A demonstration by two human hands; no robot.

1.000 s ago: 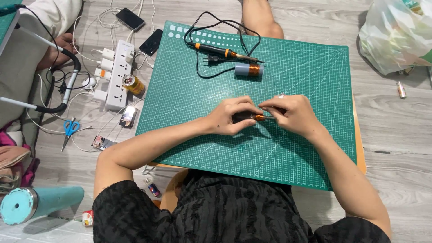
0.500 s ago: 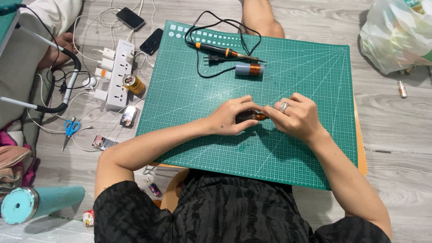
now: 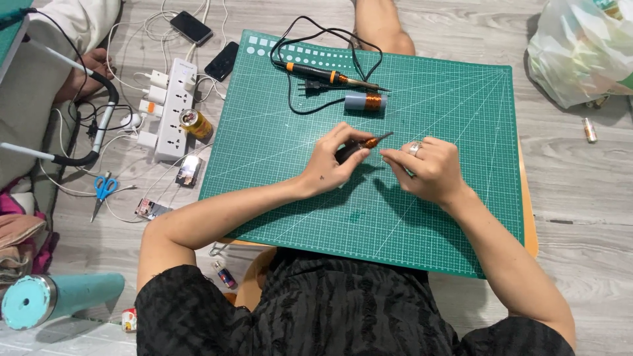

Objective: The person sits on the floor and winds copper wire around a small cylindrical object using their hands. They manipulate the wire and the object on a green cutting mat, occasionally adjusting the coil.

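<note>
My left hand grips a small dark tool with an orange collar and a thin tip, tilted up to the right above the green cutting mat. My right hand, with a ring on one finger, has its fingers pinched together just right of the tip; what it pinches is too small to make out. Farther back on the mat lie a black and orange soldering iron with its coiled black cord and a grey spool of copper wire.
Left of the mat on the wood floor sit a white power strip, a small can, two phones, blue scissors and a teal tube. A plastic bag lies at the far right. Another person's leg is beyond the mat.
Both hands have lifted slightly off the mat. The tool's tip now points up and right, and my right hand has drawn a little away from it.
</note>
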